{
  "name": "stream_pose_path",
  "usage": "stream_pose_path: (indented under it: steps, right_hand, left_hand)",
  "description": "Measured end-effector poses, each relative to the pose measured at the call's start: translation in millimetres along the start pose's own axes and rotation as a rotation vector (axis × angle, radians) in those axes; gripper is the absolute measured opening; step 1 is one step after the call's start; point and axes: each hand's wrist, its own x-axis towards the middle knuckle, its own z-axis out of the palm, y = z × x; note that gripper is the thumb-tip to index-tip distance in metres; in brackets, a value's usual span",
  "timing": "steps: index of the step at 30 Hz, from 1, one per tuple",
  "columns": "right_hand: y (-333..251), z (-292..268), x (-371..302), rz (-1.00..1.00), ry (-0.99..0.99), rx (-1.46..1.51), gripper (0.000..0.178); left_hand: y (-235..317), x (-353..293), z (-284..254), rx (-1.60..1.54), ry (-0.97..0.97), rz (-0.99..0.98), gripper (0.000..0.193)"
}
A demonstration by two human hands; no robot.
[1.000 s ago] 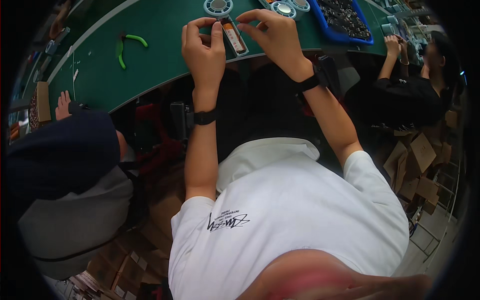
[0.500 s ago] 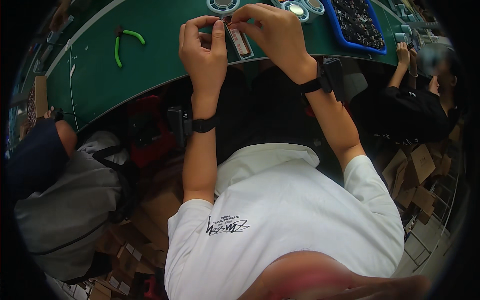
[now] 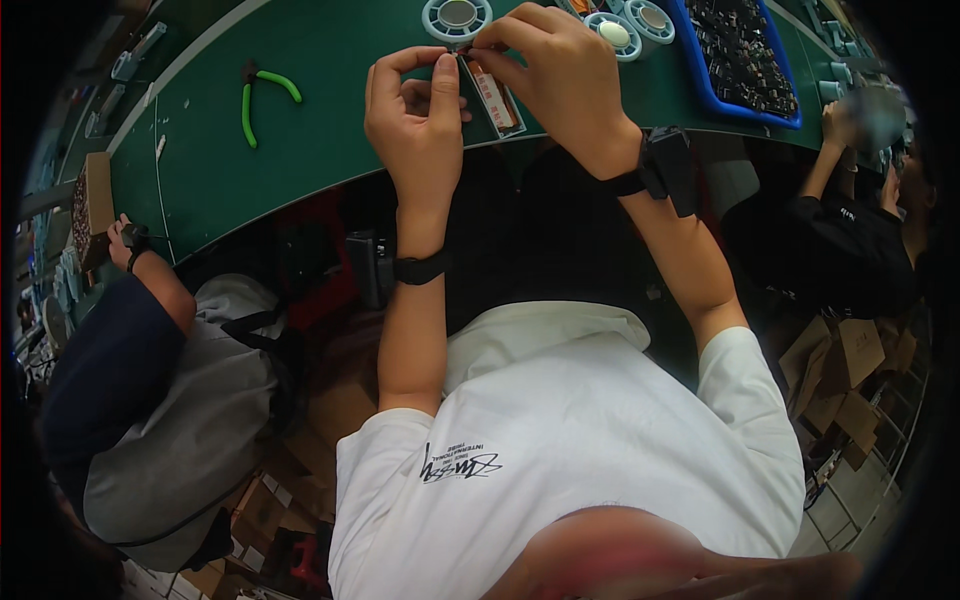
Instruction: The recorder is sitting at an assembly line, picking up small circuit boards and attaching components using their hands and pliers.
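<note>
My left hand (image 3: 415,115) is raised over the green table, its thumb and index finger closed in a pinch at a small dark spot. My right hand (image 3: 567,82) reaches in from the other side, fingertips pinched together at nearly the same spot. What they hold is too small to name. Just below the fingertips lies a narrow rectangular piece (image 3: 494,100) with a white label printed in red and orange-brown along its side. Right behind the fingers sits a round light-blue part (image 3: 457,14) with a grey disc in its middle.
Green-handled pliers (image 3: 250,105) lie left on the green table (image 3: 320,120). Two more round light-blue parts (image 3: 614,36) and a blue tray (image 3: 750,112) of small dark parts stand at right. One co-worker (image 3: 150,330) sits at left, another (image 3: 850,230) at right.
The view has shifted slightly, so the table and its things sit a little lower and farther right. Both hands keep their pinch at the same place. The left co-worker's forearm shows more.
</note>
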Motion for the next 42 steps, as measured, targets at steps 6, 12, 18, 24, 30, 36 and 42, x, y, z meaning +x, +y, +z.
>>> stream_pose_path:
  steps: [6,12,18,24,30,36,42]
  right_hand:
    - [18.9,12.0,-19.3,-0.058,0.128,-0.081,0.013]
    - [7.8,4.7,-33.2,-0.093,0.032,-0.069,0.016]
    - [-3.8,0.8,-40.0,-0.012,-0.052,-0.078,0.022]
    - [14.1,-4.0,-35.9,-0.011,-0.119,0.095,0.023]
    - [3.2,-0.5,-37.9,0.047,-0.163,0.155,0.015]
    - [4.9,11.1,-33.7,0.093,-0.098,0.037,0.019]
    - [0.7,2.5,-46.0,0.182,-0.065,0.192,0.022]
  left_hand:
    - [5.9,-2.4,16.5,-0.003,-0.02,-0.022,0.017]
    - [5.8,-6.8,8.0,0.105,0.064,-0.061,0.016]
    - [7.0,-9.5,8.5,0.245,0.065,0.071,0.016]
    - [-0.8,-8.1,26.8,0.286,0.02,0.14,0.015]
    - [-1.6,-8.6,1.6,0.31,0.038,0.066,0.015]
    - [-0.6,0.1,20.4,0.5,-0.008,0.267,0.018]
    - [18.5,-18.2,17.1,0.319,-0.037,0.012,0.028]
